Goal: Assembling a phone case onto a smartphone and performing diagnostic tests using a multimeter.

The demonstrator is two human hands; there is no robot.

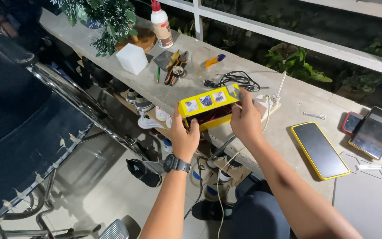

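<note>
A yellow box (208, 104) with small picture panels on its top and red wiring showing inside its open front is held over the edge of a concrete ledge (288, 95). My left hand (183, 135), with a black wristwatch, grips the box's left end from below. My right hand (244, 118) grips its right end, thumb on the top corner. A white cord hangs down from under the box.
On the ledge lie a phone with a yellow case (319, 149), two more phones (374, 132) at the right, a black cable (236, 80), pliers (176, 68), a white glue bottle (161, 24), a white cube (131, 58) and a small tinsel tree (105, 20). Shoes (143, 105) sit under the ledge. A wheelchair (45, 128) stands left.
</note>
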